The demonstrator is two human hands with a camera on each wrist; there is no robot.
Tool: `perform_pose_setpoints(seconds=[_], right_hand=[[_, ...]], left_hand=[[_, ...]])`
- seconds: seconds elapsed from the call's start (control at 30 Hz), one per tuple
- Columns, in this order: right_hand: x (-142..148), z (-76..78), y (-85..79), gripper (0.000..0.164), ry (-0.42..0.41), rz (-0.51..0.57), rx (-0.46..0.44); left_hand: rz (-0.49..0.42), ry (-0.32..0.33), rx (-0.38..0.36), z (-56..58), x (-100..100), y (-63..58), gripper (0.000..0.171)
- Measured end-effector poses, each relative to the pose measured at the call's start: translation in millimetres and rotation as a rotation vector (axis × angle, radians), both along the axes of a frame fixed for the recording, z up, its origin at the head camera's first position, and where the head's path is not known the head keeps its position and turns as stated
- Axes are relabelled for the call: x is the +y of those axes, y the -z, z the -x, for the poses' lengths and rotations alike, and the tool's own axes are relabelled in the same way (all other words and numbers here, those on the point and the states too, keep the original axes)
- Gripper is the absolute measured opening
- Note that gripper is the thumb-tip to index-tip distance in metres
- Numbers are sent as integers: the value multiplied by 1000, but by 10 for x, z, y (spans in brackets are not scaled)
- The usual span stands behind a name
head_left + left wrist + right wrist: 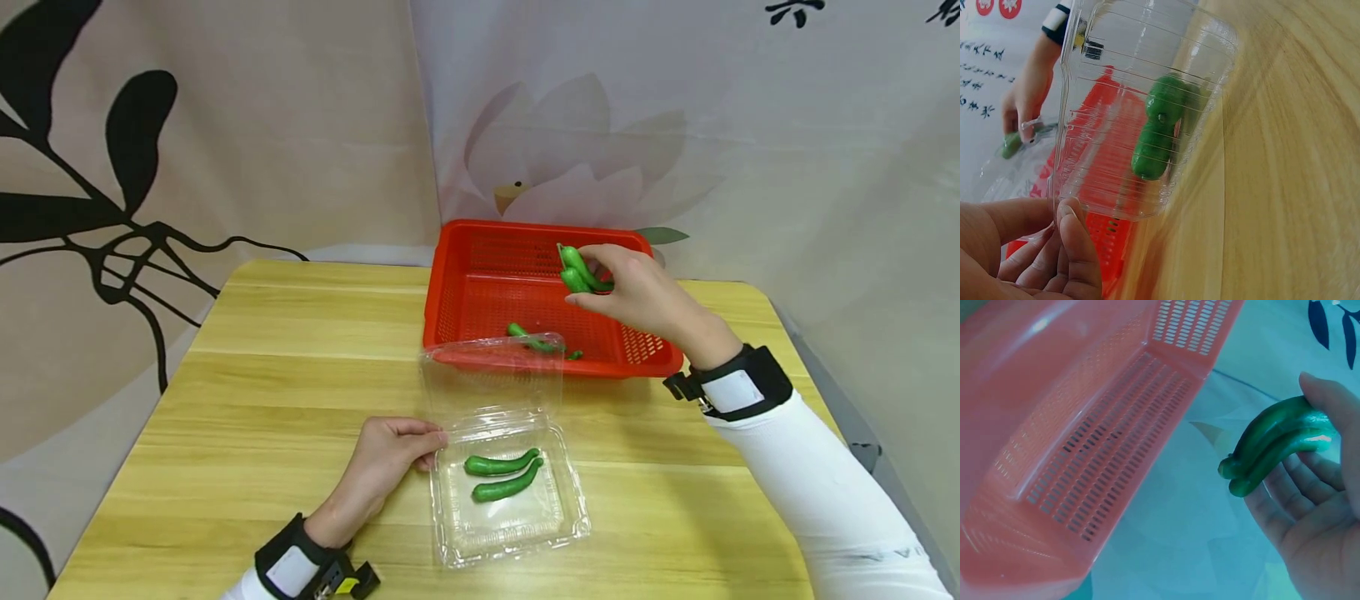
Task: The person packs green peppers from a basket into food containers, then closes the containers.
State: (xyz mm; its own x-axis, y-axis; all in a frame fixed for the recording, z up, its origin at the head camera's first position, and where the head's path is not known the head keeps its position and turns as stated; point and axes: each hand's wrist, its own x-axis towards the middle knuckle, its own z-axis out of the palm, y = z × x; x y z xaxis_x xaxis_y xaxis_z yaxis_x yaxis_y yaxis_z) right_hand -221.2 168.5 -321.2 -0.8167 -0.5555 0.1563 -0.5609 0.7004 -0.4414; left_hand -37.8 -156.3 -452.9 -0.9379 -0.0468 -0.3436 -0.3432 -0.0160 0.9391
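With its thumb and fingers my left hand (386,460) pinches the left rim of a clear plastic clamshell box (517,525) near the hinge. Two curved green chili peppers (506,482) lie side by side in the box's base. The raised lid (491,383) leans back over the front rim of a red basket (459,275). Above the basket's right part, my right hand (637,287) holds two more green chili peppers (1279,437) together between thumb and fingers. Through the lid, another green chili pepper (527,337) shows in the basket, partly veiled.
A light wooden table (300,358) carries the basket at its back edge and the box in front. Printed cloth (300,125) hangs close behind the table. Both wrists wear black straps, the right one (731,385) close to the basket's right corner.
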Motion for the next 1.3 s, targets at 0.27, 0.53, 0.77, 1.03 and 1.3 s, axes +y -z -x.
perform_pose_setpoints(seconds=[0.27, 0.53, 0.77, 1.03, 1.3], right_hand=[[10, -183, -20, 47, -52, 39, 71], [12, -344, 16, 51, -99, 86, 103], [4, -520, 75, 56, -201, 149, 238], [-47, -748, 187, 59, -321, 185, 255], [-141, -924, 267, 60, -392, 183, 234]], left_hand=[[0, 2, -1, -8, 4, -2, 13], [8, -1, 0, -15, 3, -5, 16], [-3, -3, 5, -15, -2, -2, 16], [2, -6, 0, -3, 2, -4, 15], [3, -3, -11, -4, 0, 17, 11]])
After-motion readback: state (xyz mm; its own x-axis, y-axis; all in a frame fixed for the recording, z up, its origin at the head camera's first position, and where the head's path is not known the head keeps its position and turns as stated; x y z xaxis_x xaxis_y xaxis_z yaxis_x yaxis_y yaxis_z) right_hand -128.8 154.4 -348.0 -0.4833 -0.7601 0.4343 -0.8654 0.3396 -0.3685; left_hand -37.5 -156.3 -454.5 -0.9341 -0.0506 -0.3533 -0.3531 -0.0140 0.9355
